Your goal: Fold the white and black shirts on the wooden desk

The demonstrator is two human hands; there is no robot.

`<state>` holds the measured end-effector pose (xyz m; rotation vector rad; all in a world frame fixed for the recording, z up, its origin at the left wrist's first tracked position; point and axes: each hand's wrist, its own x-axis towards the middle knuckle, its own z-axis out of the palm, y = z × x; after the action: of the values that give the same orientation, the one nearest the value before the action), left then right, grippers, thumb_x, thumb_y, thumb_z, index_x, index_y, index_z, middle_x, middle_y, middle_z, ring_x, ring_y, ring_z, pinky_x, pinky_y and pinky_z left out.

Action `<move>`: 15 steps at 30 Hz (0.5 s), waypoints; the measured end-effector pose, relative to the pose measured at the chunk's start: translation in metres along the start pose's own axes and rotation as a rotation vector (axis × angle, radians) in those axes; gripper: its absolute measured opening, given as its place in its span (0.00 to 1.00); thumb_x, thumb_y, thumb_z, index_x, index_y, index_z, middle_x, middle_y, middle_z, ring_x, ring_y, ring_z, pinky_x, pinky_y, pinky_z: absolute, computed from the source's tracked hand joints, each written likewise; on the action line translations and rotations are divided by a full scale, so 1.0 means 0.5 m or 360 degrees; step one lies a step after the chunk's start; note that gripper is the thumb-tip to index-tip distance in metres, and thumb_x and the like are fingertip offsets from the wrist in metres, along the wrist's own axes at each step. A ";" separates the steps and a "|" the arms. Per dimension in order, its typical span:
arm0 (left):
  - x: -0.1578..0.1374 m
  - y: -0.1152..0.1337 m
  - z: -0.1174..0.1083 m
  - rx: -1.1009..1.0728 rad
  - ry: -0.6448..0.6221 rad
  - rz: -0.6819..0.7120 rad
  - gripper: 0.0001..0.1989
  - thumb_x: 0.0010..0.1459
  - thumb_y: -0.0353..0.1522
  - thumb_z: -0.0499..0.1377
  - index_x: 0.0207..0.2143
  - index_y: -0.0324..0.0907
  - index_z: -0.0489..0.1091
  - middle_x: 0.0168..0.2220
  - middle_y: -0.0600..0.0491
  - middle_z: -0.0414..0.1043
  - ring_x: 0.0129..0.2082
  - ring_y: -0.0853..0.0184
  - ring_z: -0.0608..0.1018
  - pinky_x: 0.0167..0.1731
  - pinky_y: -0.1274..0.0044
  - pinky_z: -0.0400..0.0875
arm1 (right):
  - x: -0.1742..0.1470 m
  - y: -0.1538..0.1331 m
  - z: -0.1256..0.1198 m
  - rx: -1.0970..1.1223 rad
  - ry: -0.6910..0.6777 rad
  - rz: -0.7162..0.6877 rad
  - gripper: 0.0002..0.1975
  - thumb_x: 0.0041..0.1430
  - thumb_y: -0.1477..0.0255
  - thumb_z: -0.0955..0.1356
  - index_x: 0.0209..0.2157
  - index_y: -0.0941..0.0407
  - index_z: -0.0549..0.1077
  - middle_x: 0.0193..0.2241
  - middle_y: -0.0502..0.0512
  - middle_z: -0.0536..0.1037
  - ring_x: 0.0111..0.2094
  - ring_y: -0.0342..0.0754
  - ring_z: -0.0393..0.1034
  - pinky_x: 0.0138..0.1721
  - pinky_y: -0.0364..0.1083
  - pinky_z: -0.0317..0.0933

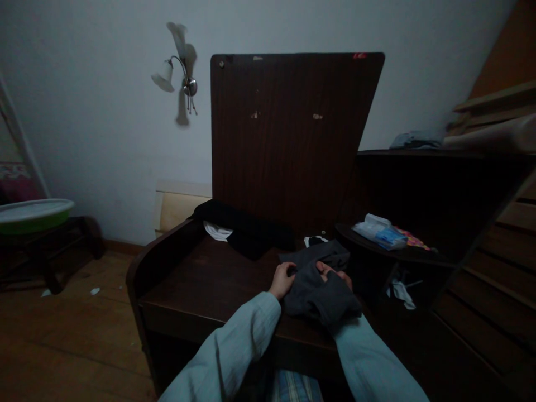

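A dark grey cloth garment (312, 287) is bunched between my hands above the right part of the dark wooden desk (184, 282). My left hand (282, 280) pinches its left edge, thumb and fingers closed on the fabric. My right hand (335, 273) grips it from the right, with part of the hand covered by the cloth. Which kind of garment it is, I cannot tell. Behind it lies a small black and white item (315, 240). Farther left, a black cloth (251, 231) is spread along the back of the desk, with a white piece (218, 230) beside it.
To the right, a corner shelf (419, 255) holds plastic packets (379, 231). A tall dark board (288, 134) rises behind the desk, near a wall lamp (176, 70). At far left, a green basin (36, 218) sits on a low stand (52, 245).
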<state>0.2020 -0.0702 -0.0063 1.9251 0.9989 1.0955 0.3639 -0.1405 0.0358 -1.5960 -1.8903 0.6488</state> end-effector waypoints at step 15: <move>-0.011 -0.022 0.002 0.0662 -0.0640 0.0411 0.18 0.51 0.31 0.53 0.46 0.42 0.65 0.52 0.49 0.62 0.52 0.61 0.63 0.52 0.70 0.55 | -0.003 -0.024 0.014 0.1948 -0.0183 -0.0128 0.15 0.34 0.59 0.63 0.26 0.52 0.64 0.12 0.44 0.52 0.15 0.40 0.44 0.19 0.42 0.44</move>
<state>0.1982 -0.0702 -0.0180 2.5396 0.8081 0.6146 0.3509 -0.1438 0.0389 -0.6698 -1.1280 1.4825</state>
